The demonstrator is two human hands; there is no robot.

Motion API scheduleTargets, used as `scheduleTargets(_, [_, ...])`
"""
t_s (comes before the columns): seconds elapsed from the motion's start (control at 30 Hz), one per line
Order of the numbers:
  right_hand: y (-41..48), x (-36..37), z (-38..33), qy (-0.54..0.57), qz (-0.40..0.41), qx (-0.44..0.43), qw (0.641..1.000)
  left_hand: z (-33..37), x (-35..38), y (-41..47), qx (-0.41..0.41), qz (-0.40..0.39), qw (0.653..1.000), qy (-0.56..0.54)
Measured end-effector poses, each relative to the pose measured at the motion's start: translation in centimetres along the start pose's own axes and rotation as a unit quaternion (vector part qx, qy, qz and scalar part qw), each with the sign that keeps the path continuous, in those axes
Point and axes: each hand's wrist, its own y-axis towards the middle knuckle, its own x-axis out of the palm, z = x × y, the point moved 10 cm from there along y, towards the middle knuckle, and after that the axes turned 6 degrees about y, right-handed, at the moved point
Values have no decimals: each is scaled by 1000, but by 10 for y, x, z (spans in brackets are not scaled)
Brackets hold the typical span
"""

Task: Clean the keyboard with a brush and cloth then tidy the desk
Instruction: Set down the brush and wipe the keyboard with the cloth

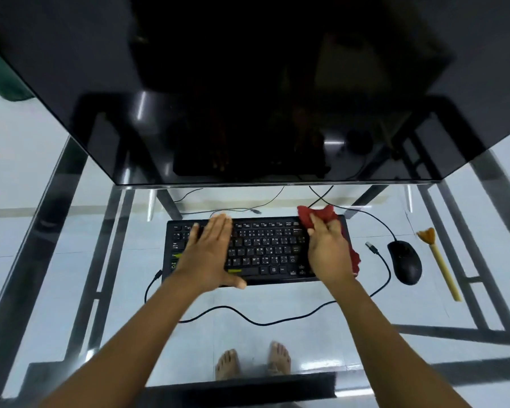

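Bare feet [253, 365] at 6 o'clock, seen through glass desk top [71, 260], on pale floor below. Black cable [256, 320] snaking across the glass just nearer than the keyboard, running up at 4 o'clock to a loose plug end [371, 248] between keyboard and mouse. Second short cable end [156, 275] at keyboard's near-left corner. Black keyboard [265, 248] lying flat at centre, long side across. Left hand [211, 254] flat on keyboard's left half, fingers straight and close together pointing to 12 o'clock, thumb spread out to the right along near edge, gripping nothing. Right hand [329, 251] on keyboard's right end, pressing down on red cloth [321, 216], fingers curled and pinched on the fabric; cloth bunched out past fingertips at 12 o'clock, also showing at hand's right side over keyboard's right edge. Black mouse [404, 263] at 3 o'clock, just beside keyboard, apart from it, own cord going up toward monitor. Brush [440, 263] further out at 3 o'clock, well apart from both hands, lying flat on glass, pale yellow handle toward viewer, brown bristles fanned at far end. Thin cables [242, 210] just behind keyboard at 12 o'clock. Big dark monitor [253, 98] filling the far half at 12 o'clock, screen off, faint reflections only. Dark metal frame bars [56, 201] under glass at 9 and 3 o'clock
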Motion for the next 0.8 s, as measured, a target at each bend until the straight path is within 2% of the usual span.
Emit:
scheduleTargets(0.07, [-22,14,-32,0,-24,-37,999,-22,3,-8,-3,-29,999,33])
scheduleTargets(0.13, [-57,39,-83,-6,-86,-181,980,-28,4,-12,7,-38,997,61])
scheduleTargets(0.2, [-75,57,-102,-34,-125,-310,942,-28,2,-13,14,-36,997,72])
scheduleTargets(0.23, [-65,56,-91,-37,-128,-298,945,-27,2,-12,15,-33,997,71])
scheduleTargets(0.3, [-32,36,-43,-33,-74,-150,985,-28,2,-13,15,-27,997,66])
scheduleTargets(0.33, [-27,22,-21,-24,-32,-64,997,-29,2,-13,14,-26,998,63])
scheduleTargets(0.37, [-33,19,-16,-19,-8,-26,999,-30,2,-14,15,-24,998,62])
scheduleTargets(0.4, [-45,23,-31,-18,-12,-48,999,-30,2,-14,16,-22,998,62])
scheduleTargets(0.43, [-63,34,-60,-16,-45,-111,993,-30,2,-14,19,-20,998,63])
scheduleTargets(0.5, [-109,62,-109,-22,-147,-273,951,-31,1,-14,22,-15,997,67])
scheduleTargets(0.53, [-117,68,-113,-23,-177,-305,935,-32,1,-14,21,-14,997,68])
scheduleTargets(0.57, [-110,66,-105,-12,-176,-295,939,-33,2,-14,19,-15,998,66])
scheduleTargets(0.67, [-80,43,-63,26,-76,-164,983,-36,3,-15,12,-21,998,61])
scheduleTargets(0.7, [-83,41,-66,16,-61,-160,985,-36,3,-15,13,-22,998,64])
scheduleTargets(0.73, [-89,46,-80,9,-64,-188,980,-35,3,-15,13,-21,997,70])
scheduleTargets(0.8, [-114,68,-121,14,-146,-292,945,-35,2,-15,16,-13,997,77])
